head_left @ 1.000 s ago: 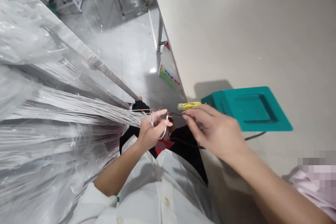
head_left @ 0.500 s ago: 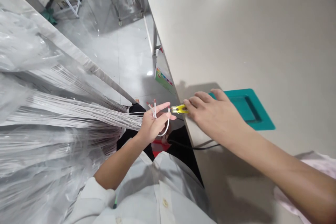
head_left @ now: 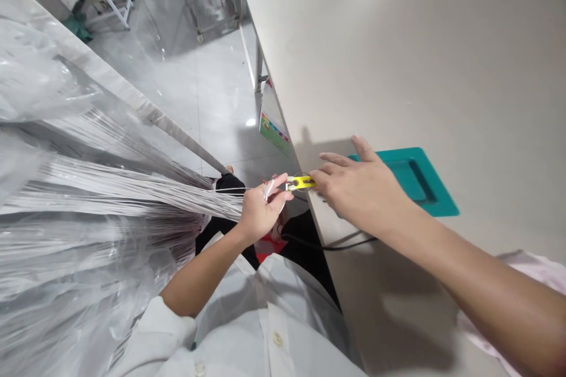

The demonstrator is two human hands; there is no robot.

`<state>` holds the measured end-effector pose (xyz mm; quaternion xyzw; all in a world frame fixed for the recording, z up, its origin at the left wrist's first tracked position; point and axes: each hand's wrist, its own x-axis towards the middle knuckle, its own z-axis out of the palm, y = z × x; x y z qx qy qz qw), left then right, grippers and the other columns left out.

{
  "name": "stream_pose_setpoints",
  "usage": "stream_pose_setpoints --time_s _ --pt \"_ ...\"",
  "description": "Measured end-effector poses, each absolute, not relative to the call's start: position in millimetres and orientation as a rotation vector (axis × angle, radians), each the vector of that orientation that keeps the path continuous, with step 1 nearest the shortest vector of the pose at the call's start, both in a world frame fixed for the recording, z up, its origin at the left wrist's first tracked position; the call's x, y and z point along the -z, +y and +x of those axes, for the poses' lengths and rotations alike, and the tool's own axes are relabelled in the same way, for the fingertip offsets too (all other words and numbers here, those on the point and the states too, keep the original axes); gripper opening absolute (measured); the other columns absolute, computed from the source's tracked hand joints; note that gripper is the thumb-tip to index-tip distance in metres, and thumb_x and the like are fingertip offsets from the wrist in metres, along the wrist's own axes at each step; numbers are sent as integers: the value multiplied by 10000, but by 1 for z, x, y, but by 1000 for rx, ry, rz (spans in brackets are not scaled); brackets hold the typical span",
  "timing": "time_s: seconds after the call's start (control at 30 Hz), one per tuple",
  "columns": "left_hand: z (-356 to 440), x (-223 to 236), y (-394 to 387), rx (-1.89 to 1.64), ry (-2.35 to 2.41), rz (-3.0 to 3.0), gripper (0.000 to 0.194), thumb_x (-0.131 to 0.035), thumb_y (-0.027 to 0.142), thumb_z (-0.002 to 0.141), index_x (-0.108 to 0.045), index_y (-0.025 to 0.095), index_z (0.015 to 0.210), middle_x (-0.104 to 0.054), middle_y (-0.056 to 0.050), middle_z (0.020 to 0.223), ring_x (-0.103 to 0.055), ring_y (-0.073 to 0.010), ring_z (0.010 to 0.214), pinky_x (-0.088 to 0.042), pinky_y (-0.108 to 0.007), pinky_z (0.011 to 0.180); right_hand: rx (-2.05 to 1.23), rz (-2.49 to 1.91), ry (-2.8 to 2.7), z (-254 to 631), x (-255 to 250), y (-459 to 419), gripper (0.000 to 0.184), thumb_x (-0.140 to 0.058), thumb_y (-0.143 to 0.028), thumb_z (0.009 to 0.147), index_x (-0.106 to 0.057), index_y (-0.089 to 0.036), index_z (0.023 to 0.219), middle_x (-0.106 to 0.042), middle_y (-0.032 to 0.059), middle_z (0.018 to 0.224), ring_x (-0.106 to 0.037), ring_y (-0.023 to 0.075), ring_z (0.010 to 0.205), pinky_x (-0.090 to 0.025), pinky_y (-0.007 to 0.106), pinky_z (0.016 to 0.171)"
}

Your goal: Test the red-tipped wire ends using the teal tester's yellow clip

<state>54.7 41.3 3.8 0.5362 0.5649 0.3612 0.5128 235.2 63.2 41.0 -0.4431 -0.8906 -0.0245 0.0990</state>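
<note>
My left hand [head_left: 260,212] is closed on a few white wires [head_left: 267,189] with reddish ends. Its thumb and index finger come together at the metal tip of a small yellow clip-like tool [head_left: 303,182]. The fingers of my right hand [head_left: 354,182] pinch the other end of this tool, over the table's edge, with its upper fingers spread. Where the wire meets the metal tip is too small to make out. Behind my left hand, a thick bundle of white wires [head_left: 145,185] stretches away to the left.
A teal tray [head_left: 442,197] lies on the pale table [head_left: 411,70], beyond my right hand. A black cable [head_left: 309,243] crosses the table's edge below the hands. Clear plastic sheeting [head_left: 39,88] covers wires by a long rail [head_left: 132,94] on the left. Pink cloth [head_left: 522,265] lies at right.
My left thumb and index finger have closed in on the tool's tip, and the curved wire end has moved to it. The yellow tool has turned slightly, and my right fingers have spread.
</note>
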Motion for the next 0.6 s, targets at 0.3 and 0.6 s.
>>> stream_pose_setpoints --time_s 0.3,0.6 --pt "57 3 36 -884 1398 1294 339 -617 190 766 -660 203 1102 -731 -43 943 -638 -200 994 -446 -332 936 312 -1398 -2799 233 -49 59 350 -555 -235 818 -575 -81 1132 -670 155 960 -559 351 1027 -246 649 968" --pt "48 -2 34 -845 1432 1263 386 -625 237 753 -647 175 1134 -735 -44 835 -635 -175 770 -476 -279 745 254 -1341 -2702 237 -38 61 430 -558 -398 823 -578 -121 1152 -680 155 907 -593 340 930 -230 667 970"
